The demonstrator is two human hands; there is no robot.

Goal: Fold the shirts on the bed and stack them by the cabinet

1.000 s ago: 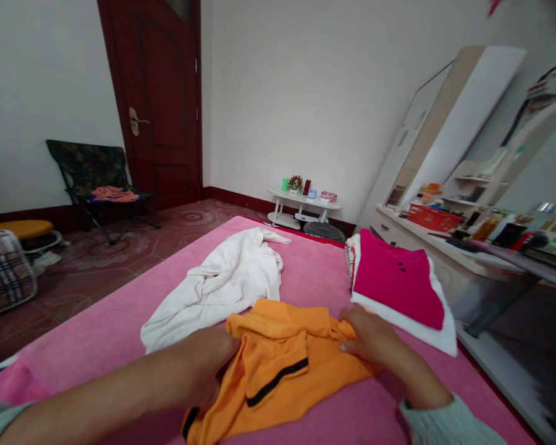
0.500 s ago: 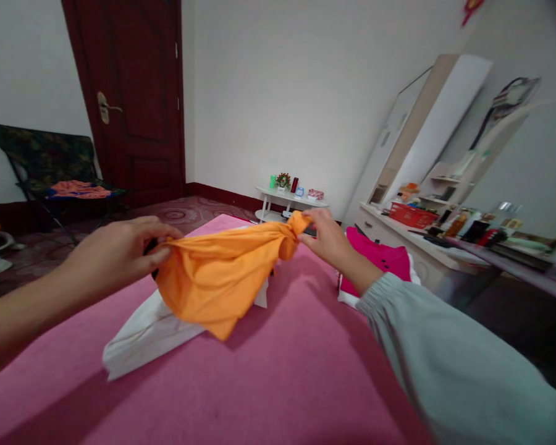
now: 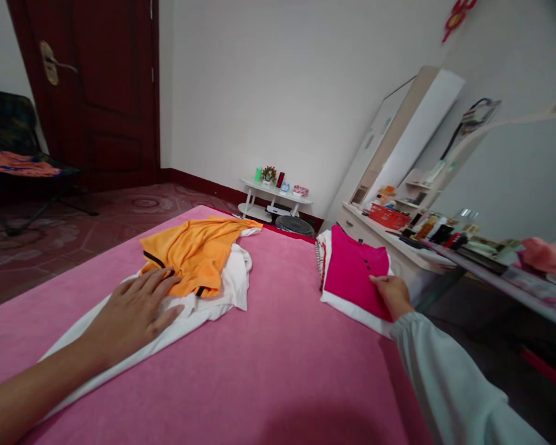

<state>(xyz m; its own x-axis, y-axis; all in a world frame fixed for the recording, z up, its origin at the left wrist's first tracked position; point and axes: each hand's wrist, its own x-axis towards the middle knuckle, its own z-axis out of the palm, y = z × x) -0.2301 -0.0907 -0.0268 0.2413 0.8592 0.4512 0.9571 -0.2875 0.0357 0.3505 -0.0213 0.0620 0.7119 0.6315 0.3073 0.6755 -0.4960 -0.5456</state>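
My left hand (image 3: 136,312) lies palm down with its fingers spread, across the near edge of an orange shirt (image 3: 194,247) with dark trim and the white garment (image 3: 234,278) under it. The orange shirt is loosely bunched. At the right, my right hand (image 3: 393,295) has its fingers together at the right side of a folded magenta shirt (image 3: 352,269) with dark buttons. It appears to pinch the cloth there; the thumb is hidden. That shirt tops a stack of folded clothes, with white cloth (image 3: 352,315) showing beneath.
The clothes lie on a pink-covered bed (image 3: 278,371). A dresser (image 3: 361,219) with a red basket (image 3: 388,216) and bottles stands at the right. Past the bed's far edge is a small white table (image 3: 275,190). A camouflage chair (image 3: 9,117) holds patterned cloth near the door (image 3: 106,93).
The orange shirt, earlier stretched between both hands, now lies on the white garment. My right hand has let go and moved right to the magenta shirt. My left hand has opened. The view has turned right.
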